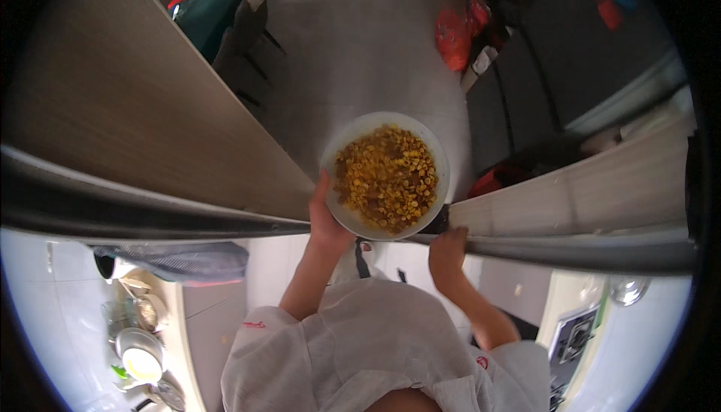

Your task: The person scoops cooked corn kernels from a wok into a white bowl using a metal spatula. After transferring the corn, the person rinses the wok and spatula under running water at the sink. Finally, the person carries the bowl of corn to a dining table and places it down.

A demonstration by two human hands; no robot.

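Note:
A round white bowl (441, 153) sits level in front of my body, full of small yellow-brown food pieces (387, 179), several of them ring-shaped. My left hand (329, 220) grips its left side, thumb up along the rim and the fingers hidden underneath. Lower right of the bowl, my right hand (448, 258) is at the edge of the door frame (511, 247). Its fingers look curled and slightly blurred; what they close on, if anything, does not show. A small dark patch (437, 220) lies between that hand and the bowl.
I stand in a doorway between a wood-toned panel (150, 96) on the left and another panel (586, 179) on the right. Ahead is a grey floor (353, 44), with a chair (244, 40) at left and red bags (453, 36) at right. Behind are kitchen counters, pots (141, 356) and a stove (574, 341).

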